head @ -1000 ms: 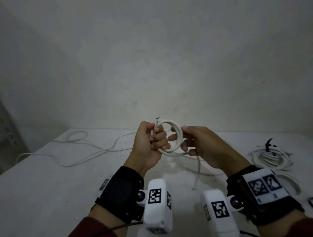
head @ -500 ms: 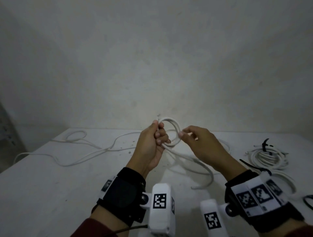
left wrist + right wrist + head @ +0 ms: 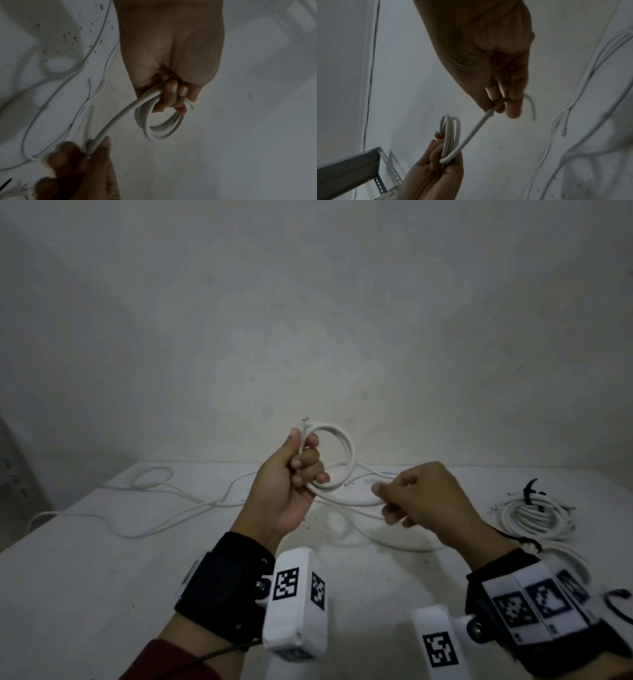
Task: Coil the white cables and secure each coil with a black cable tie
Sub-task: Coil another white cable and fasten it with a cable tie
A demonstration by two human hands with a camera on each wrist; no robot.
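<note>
The left hand (image 3: 291, 481) grips a small coil (image 3: 337, 460) of white cable above the bench (image 3: 85, 577), its fingers hiding the coil's near side. Just right, the right hand (image 3: 421, 501) pinches the trailing cable (image 3: 118, 119); the wrist views blur it.

the left hand (image 3: 171, 54) grips a small coil of white cable (image 3: 159, 124), fingers curled through its loops, above the speckled tabletop (image 3: 240, 121). one strand runs from the coil down to the right hand (image 3: 77, 169), which pinches it; thin loose cables (image 3: 96, 44) lie behind
</note>
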